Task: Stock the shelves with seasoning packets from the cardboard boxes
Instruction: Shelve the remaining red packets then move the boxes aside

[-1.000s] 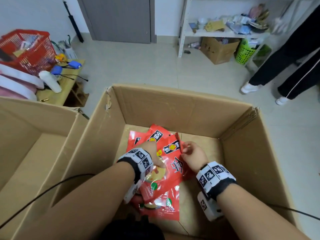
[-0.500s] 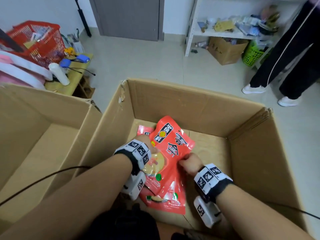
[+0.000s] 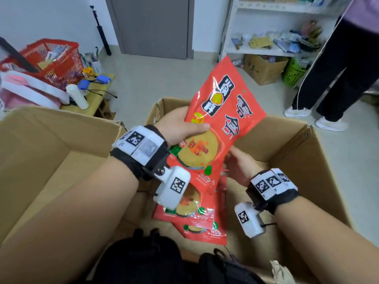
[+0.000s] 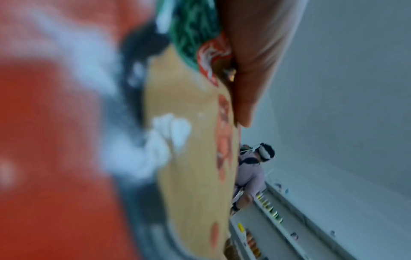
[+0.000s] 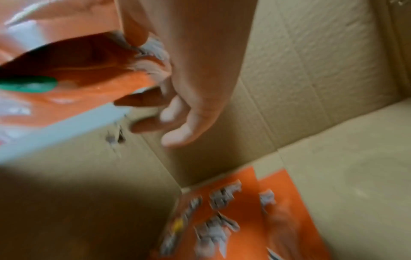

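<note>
Your left hand (image 3: 180, 128) grips a red seasoning packet (image 3: 221, 111) by its edge, thumb laid across the printed front, and holds it tilted above the open cardboard box (image 3: 303, 160). Your right hand (image 3: 238, 165) pinches the packet's lower corner; in the right wrist view the thumb and fingers (image 5: 142, 98) close on that corner, though the picture is blurred. The left wrist view is almost filled by the smeared packet face, so the fingers behind it are hidden. More packets (image 3: 192, 214) lie on the box floor, partly covered by your left wrist camera. Half a second ago the packet lay low inside the box; now it is raised clear above the rim. A second box (image 3: 41, 144) sits to your left.
</note>
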